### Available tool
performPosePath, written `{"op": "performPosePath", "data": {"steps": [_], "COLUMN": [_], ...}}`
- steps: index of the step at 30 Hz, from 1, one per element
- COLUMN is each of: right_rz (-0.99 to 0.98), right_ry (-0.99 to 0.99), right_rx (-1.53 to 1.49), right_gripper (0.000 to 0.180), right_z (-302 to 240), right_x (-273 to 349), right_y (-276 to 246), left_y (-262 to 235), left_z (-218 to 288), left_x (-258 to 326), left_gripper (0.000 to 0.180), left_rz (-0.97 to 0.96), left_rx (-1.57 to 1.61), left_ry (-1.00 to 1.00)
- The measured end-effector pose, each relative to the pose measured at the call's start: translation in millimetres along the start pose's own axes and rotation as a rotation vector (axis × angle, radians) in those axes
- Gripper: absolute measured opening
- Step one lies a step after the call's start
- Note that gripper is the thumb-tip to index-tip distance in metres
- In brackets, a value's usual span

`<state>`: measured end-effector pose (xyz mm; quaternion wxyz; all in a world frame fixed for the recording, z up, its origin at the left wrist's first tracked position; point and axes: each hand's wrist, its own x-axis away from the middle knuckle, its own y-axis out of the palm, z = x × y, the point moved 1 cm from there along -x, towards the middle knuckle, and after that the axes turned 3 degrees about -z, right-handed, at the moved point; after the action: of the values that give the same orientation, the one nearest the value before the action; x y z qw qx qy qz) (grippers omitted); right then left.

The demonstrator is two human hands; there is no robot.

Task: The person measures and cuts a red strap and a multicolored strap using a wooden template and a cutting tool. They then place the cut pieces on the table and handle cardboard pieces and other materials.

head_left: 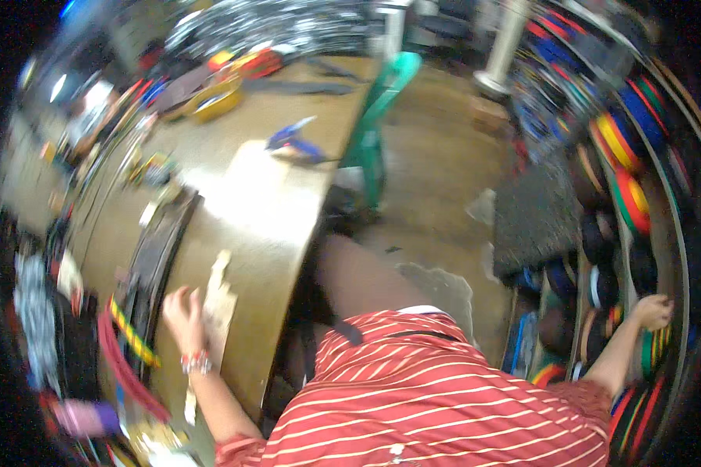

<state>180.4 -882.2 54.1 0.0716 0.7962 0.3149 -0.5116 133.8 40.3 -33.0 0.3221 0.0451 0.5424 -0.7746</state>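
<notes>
My left hand [183, 315], with a beaded bracelet at the wrist, is over the left table, fingers loosely bent and apart, holding nothing that I can see. Right beside it lies a pale, uneven strip of material [220, 307]. My right hand [653, 312] reaches out to the shelving on the right, its fingers curled closed at a shelf edge. What it grips, if anything, is hidden. Just below that hand are rolls of striped webbing [656, 350] in green, yellow and dark bands. Motion blurs much of the picture.
The wooden table [265, 257] bears a blue glue gun-like tool [296, 144], a yellow ring-shaped object [216, 100], a dark long bar [160, 249] and coloured straps [125, 366]. A green plastic chair [372, 148] stands at its far edge. Shelves of coloured rolls [629, 201] line the right.
</notes>
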Motion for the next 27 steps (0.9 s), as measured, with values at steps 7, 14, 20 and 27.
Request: {"op": "performPosePath", "data": {"steps": [7, 14, 20, 27], "right_rz": [-1.21, -1.129, -1.195, -1.169], "right_ry": [-1.162, -2.242, -2.605, -2.443], "right_rx": [-1.697, -2.496, -2.306, -2.433], "right_gripper": [0.017, 0.046, 0.081, 0.068], "right_z": [-331, -409, -378, -371], "right_x": [371, 408, 435, 442], "right_y": [-239, -530, -598, -587], "left_y": [-39, -45, -40, -85], "left_z": [24, 35, 21, -33], "left_x": [6, 54, 64, 51], "left_gripper": [0.052, 0.073, 0.073, 0.028], "left_rz": [-0.407, -0.361, -0.405, 0.148], "left_rx": [-0.223, -0.168, -0.11, -0.202], "left_ry": [-0.26, -0.48, -0.505, -0.527]}}
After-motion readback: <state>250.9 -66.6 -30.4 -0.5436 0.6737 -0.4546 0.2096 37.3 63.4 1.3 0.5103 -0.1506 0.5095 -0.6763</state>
